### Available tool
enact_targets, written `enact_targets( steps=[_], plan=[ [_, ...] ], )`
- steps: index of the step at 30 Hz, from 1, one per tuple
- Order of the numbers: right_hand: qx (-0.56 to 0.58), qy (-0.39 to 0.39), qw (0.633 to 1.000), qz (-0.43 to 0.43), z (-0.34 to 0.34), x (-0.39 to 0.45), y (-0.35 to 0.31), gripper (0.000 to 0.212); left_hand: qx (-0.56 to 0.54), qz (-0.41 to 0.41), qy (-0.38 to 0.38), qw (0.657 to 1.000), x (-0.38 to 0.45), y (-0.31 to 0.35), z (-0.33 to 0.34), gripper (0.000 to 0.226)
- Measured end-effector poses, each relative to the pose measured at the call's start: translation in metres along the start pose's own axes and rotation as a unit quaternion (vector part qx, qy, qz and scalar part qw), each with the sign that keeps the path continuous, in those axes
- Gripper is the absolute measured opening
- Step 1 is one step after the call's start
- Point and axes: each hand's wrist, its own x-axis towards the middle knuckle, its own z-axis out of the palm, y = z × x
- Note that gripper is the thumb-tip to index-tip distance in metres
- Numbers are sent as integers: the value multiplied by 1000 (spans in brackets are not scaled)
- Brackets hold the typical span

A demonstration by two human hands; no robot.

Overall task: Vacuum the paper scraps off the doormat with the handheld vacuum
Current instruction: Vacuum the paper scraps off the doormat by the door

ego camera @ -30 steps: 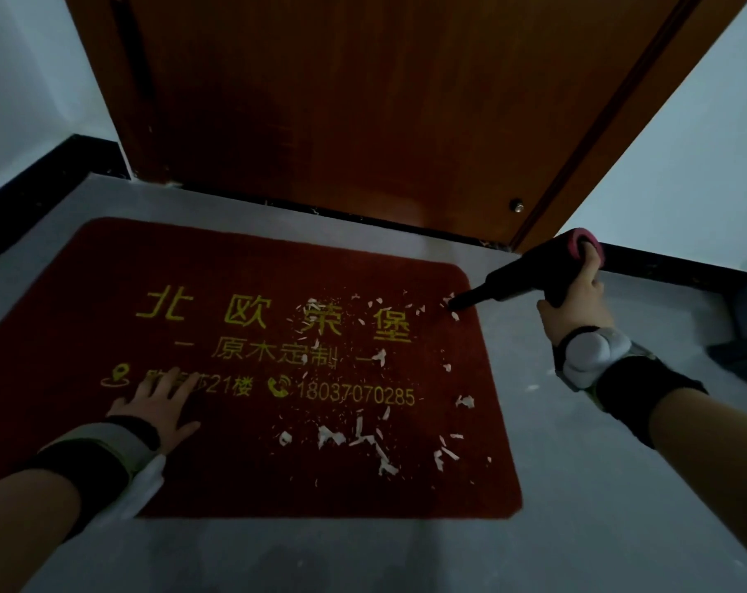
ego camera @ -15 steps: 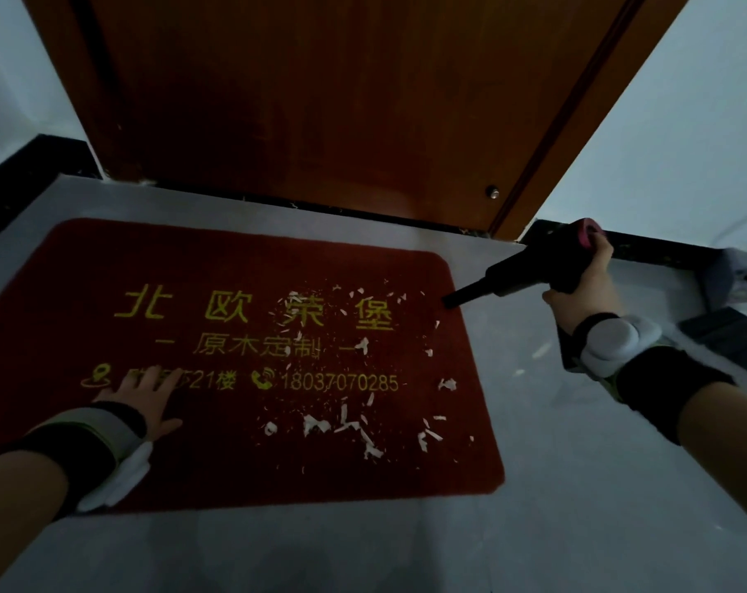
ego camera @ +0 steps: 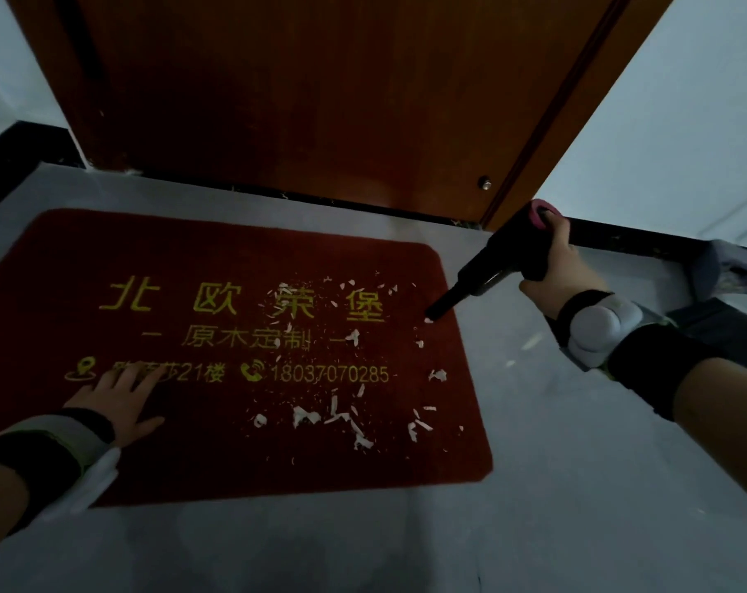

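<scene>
Now: right hand (ego camera: 564, 267) grips vacuum (ego camera: 491, 271), nozzle at a scrap | left hand (ego camera: 119, 400) flat, fingers spread, on doormat (ego camera: 192, 455) | paper scraps (ego camera: 341, 417) scattered on mat

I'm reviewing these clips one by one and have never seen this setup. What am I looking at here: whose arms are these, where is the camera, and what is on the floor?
There is no machine: a person works with bare hands, and the single camera sits on their head, looking forward and down. That is why both forearms reach in from the bottom edge, each wearing a wrist band.

On the grey floor, before a brown wooden door, lies a red doormat with yellow printed characters. White paper scraps are scattered over its right half.

The right hand grips a black handheld vacuum with a pink rear end; its nozzle tip is at the mat's right edge, beside a scrap. The left hand rests flat on the mat, fingers spread.
</scene>
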Motion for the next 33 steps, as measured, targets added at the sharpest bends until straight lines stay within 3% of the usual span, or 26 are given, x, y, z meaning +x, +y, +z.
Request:
enact_targets(
  steps=[5,14,20,33],
  plan=[
    [27,-57,998,-4,-16,-3,14,92,-1,2,4,1000,0,4,-2,82],
    [101,51,991,66,24,4,-6,89,-14,26,-9,1000,-9,7,-2,81],
    [113,76,983,119,49,9,-31,92,-20,22,-18,999,-14,9,-3,80],
    [192,49,978,66,74,12,-56,89,-79,21,25,996,-5,13,4,79]
  ],
)
